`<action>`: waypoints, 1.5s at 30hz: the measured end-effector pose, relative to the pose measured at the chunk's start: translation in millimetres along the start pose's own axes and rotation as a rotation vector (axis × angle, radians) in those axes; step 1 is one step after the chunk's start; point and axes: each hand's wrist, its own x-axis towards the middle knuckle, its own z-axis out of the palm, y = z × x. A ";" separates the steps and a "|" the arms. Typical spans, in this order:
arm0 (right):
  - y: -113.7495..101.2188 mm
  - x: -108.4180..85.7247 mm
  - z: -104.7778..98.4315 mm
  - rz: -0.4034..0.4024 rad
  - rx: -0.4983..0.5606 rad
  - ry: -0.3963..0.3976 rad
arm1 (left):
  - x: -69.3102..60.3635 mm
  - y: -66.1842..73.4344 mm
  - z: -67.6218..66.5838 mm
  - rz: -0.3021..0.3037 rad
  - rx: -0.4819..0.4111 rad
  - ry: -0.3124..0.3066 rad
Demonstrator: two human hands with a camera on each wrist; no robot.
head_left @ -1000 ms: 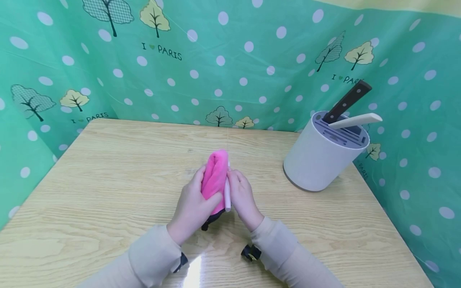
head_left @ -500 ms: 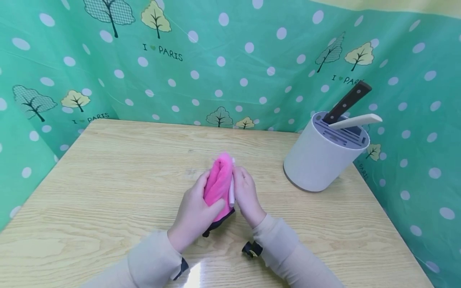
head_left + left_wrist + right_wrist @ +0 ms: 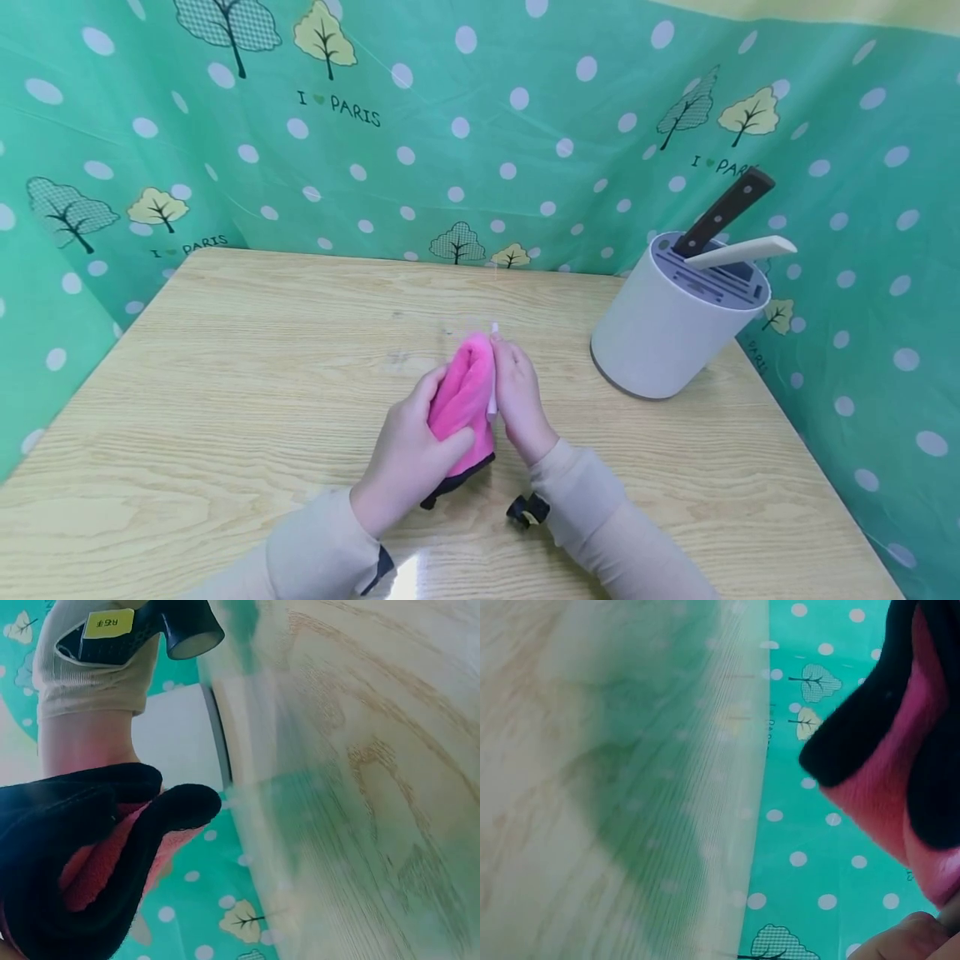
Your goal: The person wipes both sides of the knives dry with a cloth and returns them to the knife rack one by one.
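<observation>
In the head view my left hand [image 3: 410, 446] grips a folded pink cloth [image 3: 467, 404] with a black edge, its thumb lying across the near side. Against the cloth's right side stands a slim white handle [image 3: 492, 398], held by my right hand [image 3: 519, 396]; the fingers hide much of it. A faint thin line rises above its top; what it belongs to cannot be told. The left wrist view shows the cloth's black border [image 3: 139, 862] folded open over pink lining. In the right wrist view, the right thumb [image 3: 907, 941] is below the pink fabric.
At the right of the wooden table [image 3: 247, 358] stands a white round knife block [image 3: 648, 333] with a slotted grey top. A dark riveted handle [image 3: 723, 212] and a white handle [image 3: 742, 252] stick out of it. Green dotted curtain [image 3: 420, 150] encloses the back and sides.
Both hands, the cloth and the white handle have shifted slightly right. The cloth has also come a little nearer. Less of the white handle shows, and its lower end sits higher along the cloth.
</observation>
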 end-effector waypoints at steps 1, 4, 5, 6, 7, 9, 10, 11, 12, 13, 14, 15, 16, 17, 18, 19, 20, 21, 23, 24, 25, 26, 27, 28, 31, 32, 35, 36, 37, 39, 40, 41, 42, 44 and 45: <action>0.1 0.7 -0.5 0.002 0.006 0.000 | -0.4 0.4 0.1 -0.001 -0.003 -0.003; 0.9 2.8 -1.9 0.007 0.023 -0.004 | -1.8 1.6 0.6 0.003 -0.013 -0.014; 1.2 3.5 -2.3 0.009 0.028 -0.006 | -2.4 1.8 0.7 0.005 -0.014 -0.018; 1.7 4.2 -2.7 0.012 0.032 -0.008 | -3.1 2.0 0.9 0.007 -0.013 -0.021; 2.2 5.0 -3.0 0.013 0.039 -0.008 | -3.6 2.0 1.1 0.007 -0.013 -0.023; 3.2 6.5 -3.6 0.023 0.051 -0.008 | -4.8 2.1 1.5 0.010 -0.015 -0.028; 3.6 7.0 -3.9 0.026 0.055 -0.011 | -5.3 2.1 1.7 0.010 -0.016 -0.030; 3.9 7.5 -4.1 0.030 0.058 -0.013 | -5.8 2.2 1.8 0.009 -0.020 -0.033; 4.2 7.9 -4.4 0.035 0.063 -0.014 | -6.1 2.3 2.0 0.007 -0.024 -0.036; 4.5 8.3 -4.7 0.039 0.068 -0.014 | -6.5 2.3 2.2 0.006 -0.026 -0.039; 4.7 8.5 -4.9 0.045 0.071 -0.016 | -6.9 2.4 2.3 0.006 -0.028 -0.042; 4.6 8.6 -5.2 0.049 0.076 -0.017 | -7.1 2.4 2.5 0.006 -0.031 -0.045; 4.7 8.6 -5.4 0.054 0.079 -0.018 | -7.4 2.4 2.6 0.007 -0.034 -0.047; 4.7 8.6 -5.5 0.059 0.086 -0.020 | -7.7 2.4 2.8 0.009 -0.035 -0.049; 4.6 8.6 -5.7 0.062 0.090 -0.022 | -8.0 2.4 3.0 0.011 -0.035 -0.050; 4.7 8.7 -5.8 0.065 0.095 -0.023 | -8.2 2.4 3.1 0.012 -0.034 -0.052; 4.5 8.7 -6.1 0.068 0.097 -0.026 | -8.5 2.3 3.2 0.012 -0.036 -0.054; 4.8 8.9 -6.3 0.069 0.098 -0.029 | -8.6 2.2 3.3 0.010 -0.036 -0.054; 5.1 9.6 -6.8 0.069 0.092 -0.026 | -8.6 2.1 3.2 -0.002 -0.045 -0.056; 5.2 10.0 -7.2 0.068 0.086 -0.020 | -8.4 2.0 3.1 -0.011 -0.050 -0.057; 5.6 10.6 -7.5 0.067 0.080 -0.011 | -8.2 2.0 3.1 -0.020 -0.059 -0.059; 5.2 10.9 -7.9 0.066 0.077 -0.005 | -7.9 2.0 3.1 -0.030 -0.068 -0.062; 5.4 11.5 -8.1 0.066 0.079 0.002 | -7.5 2.1 3.1 -0.040 -0.079 -0.064; 5.3 11.7 -8.3 0.065 0.085 0.009 | -7.2 2.1 3.1 -0.048 -0.090 -0.066; 5.0 11.6 -8.6 0.065 0.131 0.007 | -6.4 1.2 3.5 -0.061 -0.116 -0.066; 4.6 11.3 -8.9 0.067 0.155 -0.001 | -6.1 0.6 3.5 -0.064 -0.121 -0.064; 3.6 10.2 -9.6 0.066 0.207 -0.013 | -5.4 -1.3 3.2 -0.071 -0.139 -0.057; 3.1 9.9 -10.0 0.063 0.215 -0.011 | -5.2 -1.8 2.9 -0.073 -0.144 -0.054; 2.7 9.5 -10.5 0.060 0.221 -0.010 | -5.0 -2.2 2.6 -0.074 -0.147 -0.053; 2.9 9.5 -11.1 0.055 0.220 0.001 | -4.9 -2.9 2.2 -0.077 -0.153 -0.052; 3.1 9.7 -11.3 0.051 0.220 0.007 | -4.9 -3.1 2.1 -0.077 -0.154 -0.052; 3.2 9.9 -11.4 0.049 0.221 0.012 | -4.8 -3.4 2.0 -0.076 -0.153 -0.053; 3.2 10.1 -11.5 0.048 0.227 0.017 | -4.8 -3.7 2.1 -0.075 -0.150 -0.053; 3.5 11.0 -11.5 0.053 0.245 0.021 | -4.7 -4.2 2.2 -0.075 -0.148 -0.056; 3.1 11.0 -11.5 0.055 0.255 0.023 | -4.7 -4.4 2.2 -0.077 -0.148 -0.057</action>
